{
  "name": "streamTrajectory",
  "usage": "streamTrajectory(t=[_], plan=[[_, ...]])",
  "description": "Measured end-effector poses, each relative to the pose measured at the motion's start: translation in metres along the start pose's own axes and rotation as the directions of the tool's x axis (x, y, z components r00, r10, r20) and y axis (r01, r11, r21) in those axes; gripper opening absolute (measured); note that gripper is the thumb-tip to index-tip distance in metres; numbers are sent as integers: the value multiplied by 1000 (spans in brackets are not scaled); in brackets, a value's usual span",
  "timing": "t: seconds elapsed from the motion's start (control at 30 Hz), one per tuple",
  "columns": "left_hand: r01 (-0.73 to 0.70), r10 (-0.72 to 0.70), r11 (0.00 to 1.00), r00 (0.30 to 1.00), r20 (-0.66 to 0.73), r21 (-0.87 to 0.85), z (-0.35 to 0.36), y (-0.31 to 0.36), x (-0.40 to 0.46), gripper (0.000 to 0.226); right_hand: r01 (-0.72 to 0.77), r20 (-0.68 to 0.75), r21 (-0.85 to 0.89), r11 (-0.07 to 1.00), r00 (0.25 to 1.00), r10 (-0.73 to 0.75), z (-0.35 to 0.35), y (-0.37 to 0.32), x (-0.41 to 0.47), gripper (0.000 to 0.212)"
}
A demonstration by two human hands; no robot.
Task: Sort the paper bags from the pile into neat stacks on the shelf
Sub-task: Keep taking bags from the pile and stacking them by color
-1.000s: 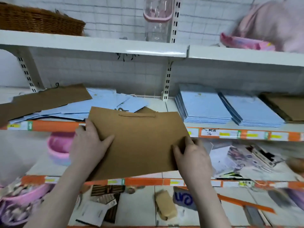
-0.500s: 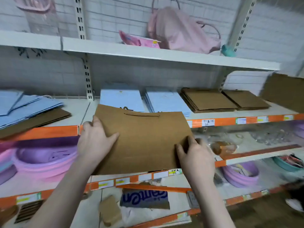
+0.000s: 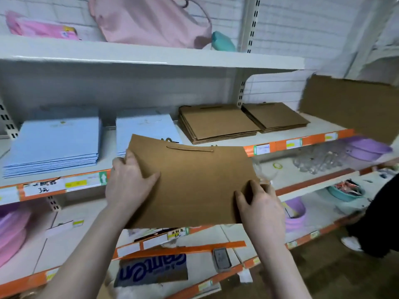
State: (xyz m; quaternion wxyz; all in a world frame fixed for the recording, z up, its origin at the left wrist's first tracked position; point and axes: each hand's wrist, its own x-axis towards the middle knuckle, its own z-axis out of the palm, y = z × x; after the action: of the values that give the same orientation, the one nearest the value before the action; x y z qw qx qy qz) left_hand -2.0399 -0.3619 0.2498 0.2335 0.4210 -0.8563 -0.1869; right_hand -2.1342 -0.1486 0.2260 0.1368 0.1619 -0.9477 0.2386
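I hold a flat brown paper bag [image 3: 194, 182] level in front of the middle shelf [image 3: 306, 141]. My left hand [image 3: 129, 182] grips its left edge and my right hand [image 3: 259, 206] grips its lower right corner. On the shelf behind it lie two neat stacks of brown bags, a larger stack [image 3: 218, 124] and a smaller stack [image 3: 274, 116] to its right. Two stacks of light blue bags, the left blue stack [image 3: 54, 143] and the right blue stack [image 3: 144, 130], lie to the left. The held bag hides the front of the right blue stack.
A large brown cardboard sheet [image 3: 349, 104] leans at the shelf's right end. Pink bags [image 3: 151, 20] sit on the upper shelf [image 3: 151, 57]. Purple basins [image 3: 367, 147] and clear glassware [image 3: 317, 160] fill the lower shelf. Another person's dark leg and white shoe [image 3: 354, 242] stand at lower right.
My view has swung right along the shelf with the brown bag still in both hands. The loose pile has left the view and the brown stacks are now straight ahead.
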Motion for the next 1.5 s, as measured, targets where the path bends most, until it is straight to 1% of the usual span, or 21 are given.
streamTrajectory(t=[0.2,0.37,0.47,0.57,0.7,0.83,1.0,1.07,1.17,1.33,1.5], plan=[[-54,54,998,999,-7,-29,65,64,57,85,-23,-25,2,1000,999,23,20,42,87,42],[-64,68,994,997,43,-94,118,134,114,79,-74,-30,-39,997,997,72,31,77,174,43],[-94,100,991,993,57,-91,143,173,141,79,-112,-49,-35,993,993,110,34,97,222,40],[-87,95,990,992,80,-108,163,204,159,79,-156,-25,-9,988,987,156,37,117,259,40],[-83,95,988,992,87,-131,194,251,172,82,-147,-33,-19,989,989,146,43,152,308,42],[-53,65,989,995,80,-137,231,296,179,86,-117,8,49,992,993,116,47,198,364,42],[36,-39,992,999,-17,-117,283,371,185,84,1,66,55,999,998,-4,53,258,451,47],[69,-73,991,997,-35,-112,303,403,186,84,55,94,47,997,994,-59,51,283,488,49],[96,-101,991,994,-50,-94,325,439,192,83,79,151,48,996,985,-86,45,308,533,50],[150,-155,987,985,-82,-66,349,474,202,81,124,131,113,986,982,-139,49,332,582,50],[168,-170,985,981,-92,-30,371,490,215,77,141,167,125,982,973,-161,62,347,609,50]])
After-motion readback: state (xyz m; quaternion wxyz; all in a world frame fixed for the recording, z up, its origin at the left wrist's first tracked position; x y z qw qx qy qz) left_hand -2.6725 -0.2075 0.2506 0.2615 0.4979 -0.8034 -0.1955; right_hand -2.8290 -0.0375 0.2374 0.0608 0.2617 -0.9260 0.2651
